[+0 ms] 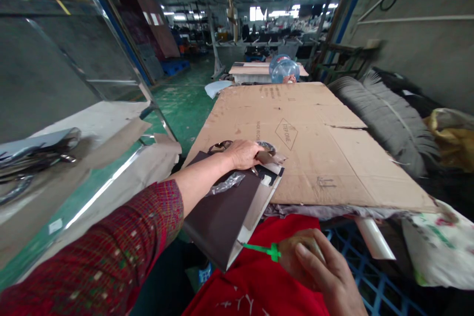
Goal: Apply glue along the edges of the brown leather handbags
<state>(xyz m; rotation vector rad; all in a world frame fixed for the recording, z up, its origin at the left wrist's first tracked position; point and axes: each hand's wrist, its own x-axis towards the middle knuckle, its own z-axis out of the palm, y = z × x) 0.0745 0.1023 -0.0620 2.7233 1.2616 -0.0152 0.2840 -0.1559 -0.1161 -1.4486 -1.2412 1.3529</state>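
Note:
A dark brown bag [222,217] lies tilted across the near edge of the cardboard-covered table, its pale open side facing right. My left hand [244,154] is closed on the bag's far end, near a piece of brown material and handle parts in clear plastic wrap [227,183]. What its fingertips press is partly hidden. In my right hand [329,271] is a brownish squeeze bottle with a green nozzle [261,248], the fingers wrapped round its body. The nozzle's thin tip points left and meets or nearly meets the pale edge near the bag's lower corner.
Flattened cardboard [314,133] covers the table ahead, with a large clear blue water jug [284,68] beyond it. At left stands a metal-framed rack [151,98] with paper-covered shelves. Grey fabric bundles [381,118] lie at right, and a blue plastic crate [370,271] is below.

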